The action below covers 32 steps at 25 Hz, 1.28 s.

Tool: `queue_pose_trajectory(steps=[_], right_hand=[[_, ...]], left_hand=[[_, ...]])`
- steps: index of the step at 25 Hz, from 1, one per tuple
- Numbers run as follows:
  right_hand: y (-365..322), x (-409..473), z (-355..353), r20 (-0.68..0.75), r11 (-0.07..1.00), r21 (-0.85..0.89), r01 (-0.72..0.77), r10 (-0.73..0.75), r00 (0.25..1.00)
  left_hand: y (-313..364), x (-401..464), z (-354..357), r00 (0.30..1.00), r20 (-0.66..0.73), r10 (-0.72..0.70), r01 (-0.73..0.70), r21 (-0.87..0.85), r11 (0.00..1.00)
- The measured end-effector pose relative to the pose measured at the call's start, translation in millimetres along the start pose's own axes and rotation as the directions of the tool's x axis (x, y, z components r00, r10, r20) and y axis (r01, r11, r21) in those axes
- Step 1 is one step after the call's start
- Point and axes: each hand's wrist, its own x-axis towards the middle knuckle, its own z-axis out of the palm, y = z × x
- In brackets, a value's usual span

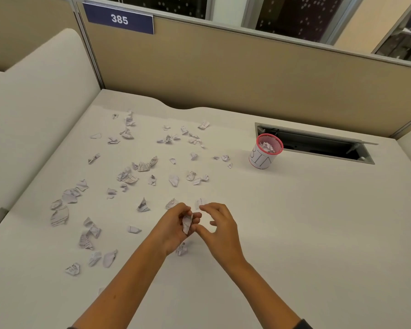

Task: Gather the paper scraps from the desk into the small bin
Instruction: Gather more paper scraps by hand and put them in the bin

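Several crumpled paper scraps (131, 178) lie scattered over the left and middle of the white desk (318, 222). The small bin (265, 151), a pink mesh cup wrapped in white paper, stands at the back right with crumpled paper inside. My left hand (173, 227) is closed around a paper scrap (187, 223) near the desk's front middle. My right hand (220, 227) hovers just to its right, fingers spread and curled, holding nothing. One scrap (200, 202) lies just past its fingertips, and another scrap (181, 249) lies under my left wrist.
A tan partition wall (223, 74) with a blue sign reading 385 runs along the desk's back. An open cable slot (318, 144) is cut into the desk right behind the bin. A cream side panel (33, 115) borders the desk on the left.
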Motion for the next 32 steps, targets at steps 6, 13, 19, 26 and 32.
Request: queue_pose_trajectory(steps=[6,13,19,26,32], right_hand=[[5,9,1,0.365,0.336,0.7,-0.63,0.59,0.72],[21,16,3,0.534,-0.193,0.81,-0.554,0.634,0.559],[48,8,-11,0.5,-0.057,0.772,-0.633,0.669,0.55],[56,0,-6,0.483,0.016,0.765,-0.643,0.647,0.59],[60,-5,-4,0.481,0.009,0.778,-0.628,0.635,0.605]], left_hand=[[-13,-12,6,0.993,0.093,0.077,-0.103,0.332,0.938],[-18,-14,-13,0.913,0.147,0.379,-0.369,0.692,0.62],[-20,6,-69,0.913,0.279,0.296,-0.249,0.959,-0.137],[-37,25,-59,0.856,0.282,0.434,-0.21,0.956,-0.207],[-33,33,-50,0.824,0.263,0.501,-0.223,0.965,-0.14]])
